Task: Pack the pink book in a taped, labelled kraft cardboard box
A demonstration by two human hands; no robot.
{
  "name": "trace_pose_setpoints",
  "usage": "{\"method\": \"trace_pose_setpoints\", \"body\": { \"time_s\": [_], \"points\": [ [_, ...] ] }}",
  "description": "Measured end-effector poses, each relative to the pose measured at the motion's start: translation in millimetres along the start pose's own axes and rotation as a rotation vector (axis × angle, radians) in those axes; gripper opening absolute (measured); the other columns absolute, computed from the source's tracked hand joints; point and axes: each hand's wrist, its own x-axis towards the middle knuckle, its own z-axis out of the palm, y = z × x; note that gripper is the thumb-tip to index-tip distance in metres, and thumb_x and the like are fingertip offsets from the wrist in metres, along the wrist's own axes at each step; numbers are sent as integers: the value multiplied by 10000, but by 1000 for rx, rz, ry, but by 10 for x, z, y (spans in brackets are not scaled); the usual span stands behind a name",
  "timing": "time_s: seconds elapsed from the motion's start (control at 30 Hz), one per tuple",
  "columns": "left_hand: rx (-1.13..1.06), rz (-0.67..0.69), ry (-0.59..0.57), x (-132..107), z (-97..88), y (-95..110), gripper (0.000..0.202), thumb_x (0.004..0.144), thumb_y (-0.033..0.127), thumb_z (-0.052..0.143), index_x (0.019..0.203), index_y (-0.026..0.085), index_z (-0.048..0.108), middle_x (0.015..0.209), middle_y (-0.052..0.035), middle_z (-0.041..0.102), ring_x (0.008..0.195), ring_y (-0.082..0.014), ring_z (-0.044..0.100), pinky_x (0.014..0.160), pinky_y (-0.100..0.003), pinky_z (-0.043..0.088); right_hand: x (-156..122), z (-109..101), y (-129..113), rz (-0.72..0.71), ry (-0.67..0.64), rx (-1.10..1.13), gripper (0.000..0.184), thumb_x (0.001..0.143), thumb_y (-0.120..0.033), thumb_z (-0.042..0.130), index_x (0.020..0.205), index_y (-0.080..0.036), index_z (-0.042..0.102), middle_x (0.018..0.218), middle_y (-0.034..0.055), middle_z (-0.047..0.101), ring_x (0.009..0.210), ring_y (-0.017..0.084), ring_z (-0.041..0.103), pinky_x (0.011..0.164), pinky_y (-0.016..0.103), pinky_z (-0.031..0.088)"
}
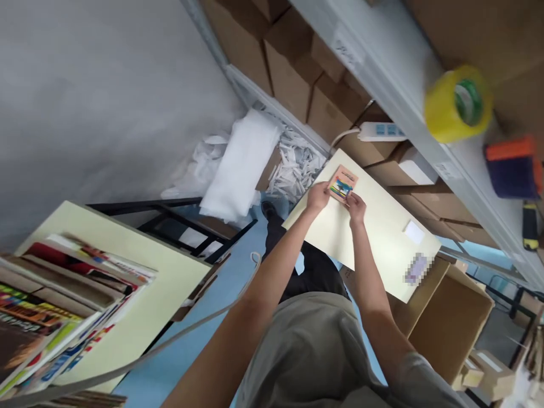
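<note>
Between my two hands is a small book [342, 183] with an orange-pink cover and a colourful picture on it. It is held over the far end of a pale cream table [374, 218]. My left hand [318, 196] grips the book's left edge, fingers closed on it. On the lower right corner, my right hand [356, 206] pinches the same book between thumb and fingers. A small white pad [413, 232] lies on the table to the right of my hands, with a blurred-out purplish item [417, 268] nearer the table's right end.
A shelf [382, 73] holds a yellow tape roll [459, 103] and a box cutter [530, 225]. A power strip [381, 131] lies behind the table. An open cardboard box [453, 323] stands at right. Books [63, 306] are stacked on the left table. White foam sheets [242, 164] lie beyond.
</note>
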Motion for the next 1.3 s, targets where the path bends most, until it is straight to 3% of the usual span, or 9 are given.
{"method": "trace_pose_setpoints", "body": {
  "time_s": [0.1, 0.17, 0.3, 0.43, 0.57, 0.73, 0.83, 1.03, 1.3],
  "points": [
    [-6, -52, 27, -39, -283, -199, 240, 1039, 159, 676, 1109, 213, 899, 1201, -109, 892, 1103, -278, 836, 1075, -381, 628, -282, -17, 31, -313, 183, -401, 451, 943, -580, 703, 1169, -194, 762, 1301, 179, 806, 1208, 308, 777, 1008, 468, 669],
    [-59, -55, 115, -42, -597, -451, 269, 1067, 166, 661, 1195, 222, 891, 1264, -107, 883, 1087, -268, 837, 1055, -373, 625, -522, 88, -9, -493, 165, -586, 518, 1033, -608, 607, 1297, -189, 756, 1477, 220, 745, 1375, 346, 739, 1084, 520, 651],
    [-144, -182, 402, 145, -1454, -1272, 251, 1092, 208, 655, 1242, 204, 857, 1287, -122, 864, 1072, -269, 817, 1063, -391, 626, -1035, 778, -190, -727, -28, -704, 420, 1134, -517, 571, 1254, -179, 789, 1425, 235, 767, 1432, 371, 717, 1234, 635, 567],
    [-154, -495, 667, 492, -2364, -2334, 360, 1076, 185, 646, 1419, 153, 750, 1444, -178, 778, 1168, -279, 790, 1145, -418, 602, -1477, 1818, -258, -747, -256, -679, 316, 1173, -413, 579, 1258, -212, 807, 1417, 206, 780, 1396, 339, 733, 1245, 621, 573],
    [-2, -732, 705, 722, -3098, -3284, 467, 1030, 125, 666, 1497, 108, 669, 1607, -251, 644, 1570, -346, 584, 1373, -488, 426, -1776, 2671, -87, -699, -413, -663, 269, 1179, -357, 591, 1264, -244, 819, 1375, 165, 815, 1325, 308, 776, 1185, 553, 632],
    [34, -882, 713, 894, -3681, -4179, 549, 864, 73, 783, 1404, 136, 704, 1853, -245, 355, 1716, -432, 403, 1431, -573, 326, -1997, 3173, 315, -562, -547, -631, 259, 1181, -302, 595, 1293, -255, 824, 1361, 142, 836, 1299, 289, 804, 1134, 508, 675],
    [9, -968, 670, 991, -3870, -4590, 512, 794, 85, 831, 1294, 112, 726, 1768, -291, 470, 1649, -465, 507, 1406, -568, 364, -2037, 3228, 564, -487, -575, -660, 259, 1179, -299, 602, 1287, -257, 834, 1318, 134, 854, 1276, 289, 820, 1103, 495, 699],
    [-1, -976, 708, 951, -3970, -4881, 395, 927, 115, 688, 1317, 54, 705, 1541, -284, 689, 1600, -397, 587, 1400, -435, 362, -1965, 3206, 766, -432, -560, -691, 260, 1170, -303, 604, 1253, -280, 849, 1272, 121, 873, 1219, 303, 848, 1041, 508, 729],
    [30, -877, 966, 919, -3991, -4481, 358, 1034, 96, 562, 1357, 97, 715, 1514, -217, 729, 1488, -317, 666, 1390, -520, 414, -2001, 3200, 675, -403, -561, -690, 270, 1168, -306, 596, 1268, -267, 843, 1261, 122, 880, 1207, 292, 853, 1047, 475, 716]
  ]
}}
